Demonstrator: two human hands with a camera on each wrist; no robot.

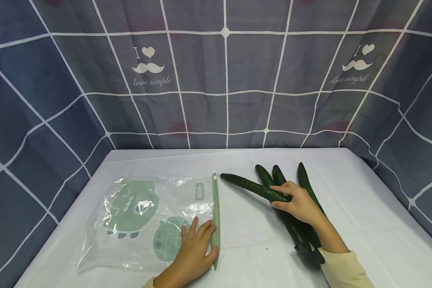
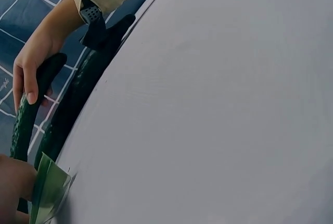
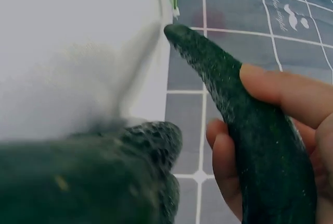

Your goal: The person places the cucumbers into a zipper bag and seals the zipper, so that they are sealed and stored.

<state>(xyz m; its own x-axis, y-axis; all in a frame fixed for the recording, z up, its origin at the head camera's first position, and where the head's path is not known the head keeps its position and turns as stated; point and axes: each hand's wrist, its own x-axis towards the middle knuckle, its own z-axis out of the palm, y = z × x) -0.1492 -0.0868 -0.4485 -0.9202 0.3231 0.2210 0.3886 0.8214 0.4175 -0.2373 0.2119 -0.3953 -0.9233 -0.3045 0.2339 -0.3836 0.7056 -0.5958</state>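
Observation:
A dark green cucumber (image 1: 252, 186) is held in my right hand (image 1: 299, 202), thumb on one side and fingers on the other. Its narrow end points left, close to the bag's green zip strip (image 1: 216, 236). Under and beside that hand lie several more cucumbers (image 1: 306, 182), their lower ends gathered near the cuff. The clear zip bag (image 1: 129, 248) with green cartoon prints lies flat on the left. My left hand (image 1: 196, 252) rests on it with spread fingers, thumb over the strip. In the right wrist view, the held cucumber (image 3: 208, 67) is raised beside another one (image 3: 78, 182).
A white cloth (image 1: 252, 260) covers the table. Behind it and at both sides hangs a grey-blue checked curtain (image 1: 201, 112) with white lines. A dark band (image 2: 93, 28) shows at the right wrist, by the sleeve.

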